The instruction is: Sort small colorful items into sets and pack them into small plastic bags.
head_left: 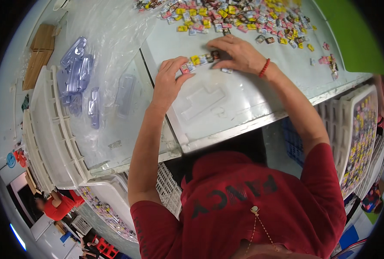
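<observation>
A short row of small coloured blocks [196, 59], pink, yellow, white and dark, lies on the pale table between my hands. My left hand [168, 80] has its fingers and thumb around the pink block at the row's left end. At the other end, my right hand [241, 54] curves its fingers and thumb about a dark block [215, 55]. One loose whitish block [227, 71] sits just under the right thumb. Nearer to me, a clear stepped plastic tray [203, 101] lies flat on the table.
A wide heap of similar blocks [239, 19] covers the table's far side. Clear bluish plastic trays [77, 71] lie on plastic film at left, near white crates [62, 129]. A block-filled crate [358, 142] stands at right. A person in red [58, 207] is at lower left.
</observation>
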### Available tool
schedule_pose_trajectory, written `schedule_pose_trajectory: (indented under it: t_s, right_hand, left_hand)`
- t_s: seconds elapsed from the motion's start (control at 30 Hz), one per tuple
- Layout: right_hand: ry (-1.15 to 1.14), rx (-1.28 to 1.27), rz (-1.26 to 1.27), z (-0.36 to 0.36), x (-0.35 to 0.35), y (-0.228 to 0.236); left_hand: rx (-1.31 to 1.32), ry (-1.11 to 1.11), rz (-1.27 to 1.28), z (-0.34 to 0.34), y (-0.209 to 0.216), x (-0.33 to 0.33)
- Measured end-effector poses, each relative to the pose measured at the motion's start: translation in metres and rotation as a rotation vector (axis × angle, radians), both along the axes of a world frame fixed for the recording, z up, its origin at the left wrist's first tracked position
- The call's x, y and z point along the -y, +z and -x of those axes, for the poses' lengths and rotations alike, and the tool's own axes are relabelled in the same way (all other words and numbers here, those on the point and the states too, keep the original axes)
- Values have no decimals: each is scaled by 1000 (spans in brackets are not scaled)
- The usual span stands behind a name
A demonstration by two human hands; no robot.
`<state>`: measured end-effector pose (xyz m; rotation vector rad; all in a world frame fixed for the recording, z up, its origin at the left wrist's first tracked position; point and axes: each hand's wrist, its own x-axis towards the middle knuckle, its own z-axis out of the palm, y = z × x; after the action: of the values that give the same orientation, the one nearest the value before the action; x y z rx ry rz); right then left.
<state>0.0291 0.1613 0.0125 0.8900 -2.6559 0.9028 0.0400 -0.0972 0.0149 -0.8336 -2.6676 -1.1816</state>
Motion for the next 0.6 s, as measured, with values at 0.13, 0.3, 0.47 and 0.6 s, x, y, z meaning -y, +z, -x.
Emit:
schedule_pose_trajectory:
  t_s: [0.13,0.3,0.47,0.6]
  right_hand:
    - [-2,-17,-88,1,11,0]
    - [18,-14,-103,0,13,0]
    - [15,-12,-150,-6,17,1]
    - [17,-24,-155,-3,18,-2]
  left_hand:
    - [12,-41,38,4,-3,-6]
    - [-75,-89,8,11,-5,-12]
    - [-22,-95,41,9,-7,-16]
    - [-141,-89,9,9,-15,-18]
